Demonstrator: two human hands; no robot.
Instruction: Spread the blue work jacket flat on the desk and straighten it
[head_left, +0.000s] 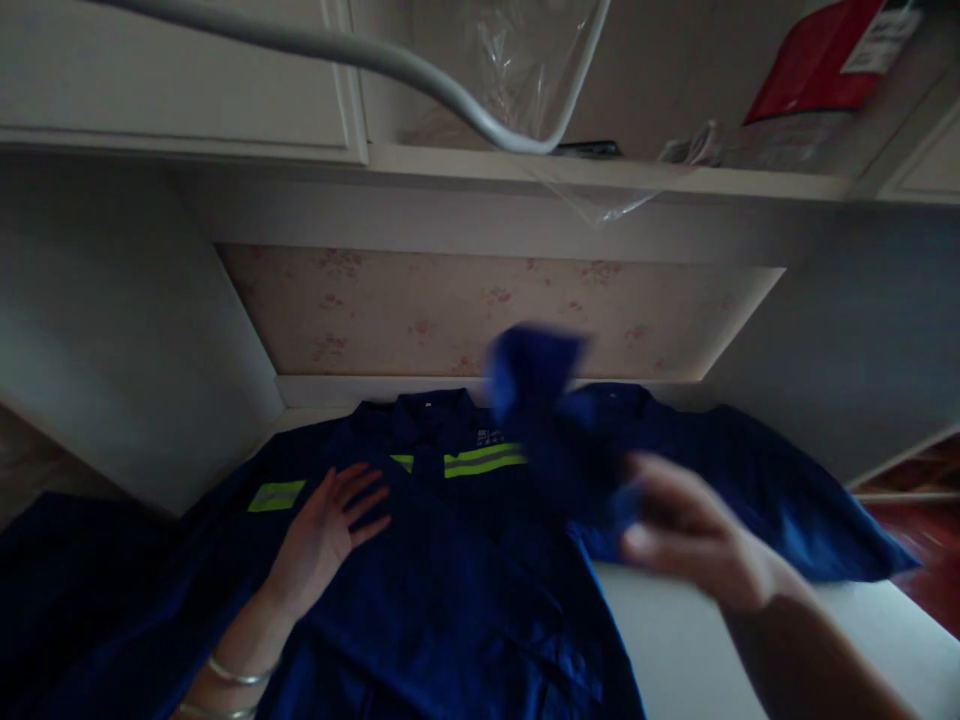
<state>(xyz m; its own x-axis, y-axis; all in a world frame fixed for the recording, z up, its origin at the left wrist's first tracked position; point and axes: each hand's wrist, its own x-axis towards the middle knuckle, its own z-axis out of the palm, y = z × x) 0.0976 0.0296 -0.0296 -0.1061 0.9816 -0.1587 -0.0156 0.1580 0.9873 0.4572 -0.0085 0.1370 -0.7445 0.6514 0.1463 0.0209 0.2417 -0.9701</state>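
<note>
While the dark blue work jacket (450, 560) lies spread across the white bench (712, 640), collar toward the back wall, the head view shows the left hand (326, 530) resting flat on its chest, fingers spread and open, gripping nothing; a flat palm like this looks meant to pin the cloth so it does not slide. Yellow-green reflective stripes (480, 460) run across the chest just beyond those fingers, and another patch (276, 494) sits on the sleeve to the left. Two thin bangles (236, 675) circle the left wrist. The right hand (690, 545) is blurred, raised a little above the bench, its fingers curled near a lifted fold of the jacket's blue cloth (536, 375); whether it actually pinches that fold cannot be told through the blur. Above, a shelf (600, 172) carries a clear plastic bag (517, 60) and a red packet (817, 60), and a grey hose or cable (360, 50) curves across the top.
</note>
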